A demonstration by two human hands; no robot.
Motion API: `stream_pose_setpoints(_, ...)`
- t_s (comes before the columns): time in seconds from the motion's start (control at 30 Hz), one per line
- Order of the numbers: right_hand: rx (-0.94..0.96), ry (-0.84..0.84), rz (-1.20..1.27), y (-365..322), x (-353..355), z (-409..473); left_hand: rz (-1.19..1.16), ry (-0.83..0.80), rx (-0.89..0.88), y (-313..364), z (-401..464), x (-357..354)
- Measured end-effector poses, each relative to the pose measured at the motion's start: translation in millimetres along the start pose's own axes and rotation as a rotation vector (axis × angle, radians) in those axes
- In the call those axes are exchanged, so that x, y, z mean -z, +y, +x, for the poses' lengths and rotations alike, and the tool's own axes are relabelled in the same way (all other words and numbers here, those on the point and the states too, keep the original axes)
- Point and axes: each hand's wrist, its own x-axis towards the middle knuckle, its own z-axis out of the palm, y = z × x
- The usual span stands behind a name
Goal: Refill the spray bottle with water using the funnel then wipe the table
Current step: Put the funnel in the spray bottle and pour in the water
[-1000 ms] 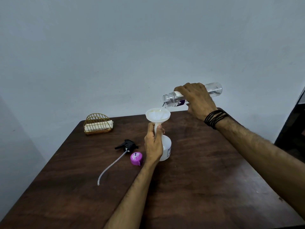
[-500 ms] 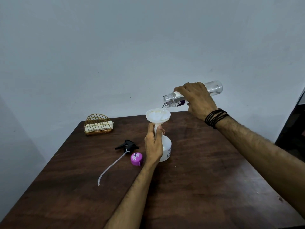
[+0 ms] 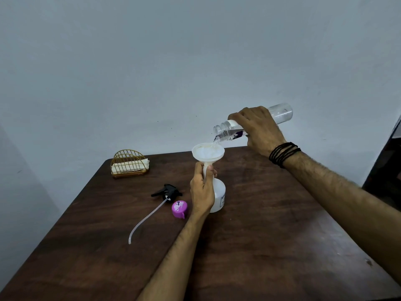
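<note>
Head view: left hand (image 3: 202, 190) grips funnel (image 3: 207, 153), hiding spray bottle (image 3: 219, 197) neck; right hand (image 3: 257, 129) grips water bottle (image 3: 225, 132).

- Desk (image 3: 271, 224): dark wood, grained, faint sheen.
- Funnel (image 3: 207, 153): white matt plastic.
- Water bottle (image 3: 280, 112): clear glossy plastic.
- Rack (image 3: 129, 163): golden metal wire.
- Cap (image 3: 179, 209): purple smooth plastic.
</note>
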Motion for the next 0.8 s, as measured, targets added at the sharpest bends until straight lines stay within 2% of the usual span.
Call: stream_pose_setpoints(0.8,0.126,0.058,-0.148,0.1,6.0,9.5,-0.002,-0.004,-0.001,1.5,-1.4,0.9)
